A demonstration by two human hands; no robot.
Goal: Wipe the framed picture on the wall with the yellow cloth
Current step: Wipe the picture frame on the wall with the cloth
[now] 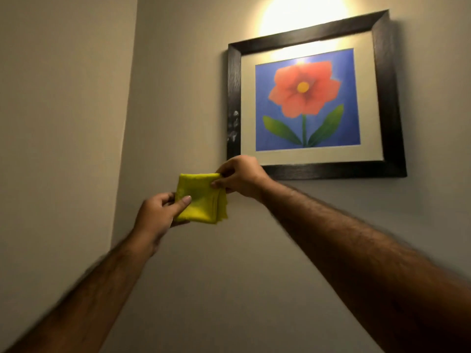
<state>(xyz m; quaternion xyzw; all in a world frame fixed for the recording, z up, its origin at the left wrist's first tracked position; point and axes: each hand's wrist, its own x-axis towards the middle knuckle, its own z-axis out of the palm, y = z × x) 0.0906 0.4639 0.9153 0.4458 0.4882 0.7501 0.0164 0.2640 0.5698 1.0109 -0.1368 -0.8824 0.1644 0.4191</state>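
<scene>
A framed picture (387,98) with a dark frame hangs on the wall at upper right; it shows a red flower on blue, behind a pale mat. Pale smudges mark the frame's left side. A folded yellow cloth (201,200) is held in the air below and left of the frame, clear of it. My left hand (158,212) pinches the cloth's lower left edge, thumb on top. My right hand (242,177) pinches its upper right corner, just in front of the frame's lower left corner.
A bright lamp glow (303,14) lights the wall above the frame and glares on the glass. A wall corner (127,123) runs down at left, with a side wall beyond it.
</scene>
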